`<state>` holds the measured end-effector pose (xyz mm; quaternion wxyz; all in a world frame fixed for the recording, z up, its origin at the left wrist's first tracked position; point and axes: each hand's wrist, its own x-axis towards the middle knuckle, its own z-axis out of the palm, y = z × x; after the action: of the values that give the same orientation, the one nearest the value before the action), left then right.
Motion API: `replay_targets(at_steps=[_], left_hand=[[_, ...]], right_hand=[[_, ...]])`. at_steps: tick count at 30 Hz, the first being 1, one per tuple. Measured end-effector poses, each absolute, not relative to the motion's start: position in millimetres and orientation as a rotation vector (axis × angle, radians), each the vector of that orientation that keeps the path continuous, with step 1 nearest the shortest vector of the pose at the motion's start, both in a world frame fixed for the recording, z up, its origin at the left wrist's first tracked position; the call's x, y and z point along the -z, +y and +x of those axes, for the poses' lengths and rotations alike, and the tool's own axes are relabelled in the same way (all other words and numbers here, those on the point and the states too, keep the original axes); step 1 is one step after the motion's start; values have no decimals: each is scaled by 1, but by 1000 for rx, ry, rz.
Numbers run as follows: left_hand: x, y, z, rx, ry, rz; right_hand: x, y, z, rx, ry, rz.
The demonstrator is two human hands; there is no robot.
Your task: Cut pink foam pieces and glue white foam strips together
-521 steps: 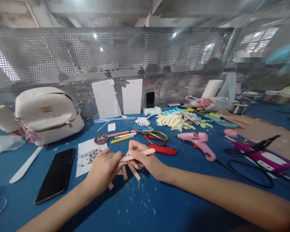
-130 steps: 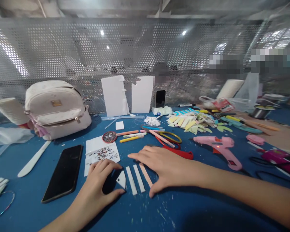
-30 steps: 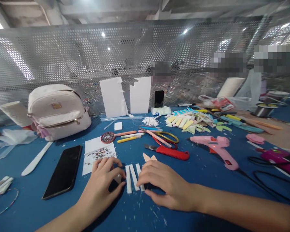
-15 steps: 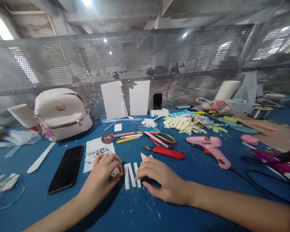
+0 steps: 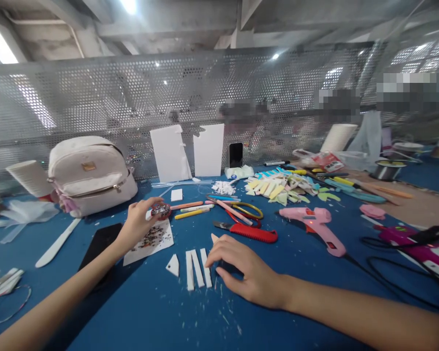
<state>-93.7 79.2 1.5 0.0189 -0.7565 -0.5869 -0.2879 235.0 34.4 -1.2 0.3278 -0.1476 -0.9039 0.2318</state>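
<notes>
My left hand (image 5: 141, 223) reaches over a creased white paper (image 5: 161, 241) strewn with dark sequins. Its fingers close around the edge of a small round red-rimmed dish (image 5: 161, 210) filled with glittery bits. My right hand (image 5: 241, 270) rests on the blue table with fingers bent and thumb apart, nothing gripped. Its index fingertip touches or nearly touches the rightmost white strip (image 5: 205, 261). Two more white strips (image 5: 193, 269) lie beside it, and left of them is a small pointed white piece (image 5: 173, 265) with a dark dot. A pale pointed tip shows behind my right hand.
A red utility knife (image 5: 254, 233), scissors (image 5: 254, 209) and pens (image 5: 193, 213) lie ahead. The pink glue gun (image 5: 318, 222) with its cord is at right, near a pile of pastel pieces (image 5: 278, 187). A black phone (image 5: 104, 239) sits under my left forearm; a backpack (image 5: 91, 178) stands behind.
My left hand has moved forward and left, from beside the strips to the round dish, uncovering the pointed white piece. My right hand stays nearly in place.
</notes>
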Motion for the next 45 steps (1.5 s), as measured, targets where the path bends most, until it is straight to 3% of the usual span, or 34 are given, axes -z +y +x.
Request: replay_targets(at_steps=[11,45], left_hand=[[33,-14,-69,885,-1725,-2589],[26,-19,-25,771,-1763,-2749]], right_hand=[[7,40,232,-631,-2496,-471],[11,54,207,-625,-2723,-618]])
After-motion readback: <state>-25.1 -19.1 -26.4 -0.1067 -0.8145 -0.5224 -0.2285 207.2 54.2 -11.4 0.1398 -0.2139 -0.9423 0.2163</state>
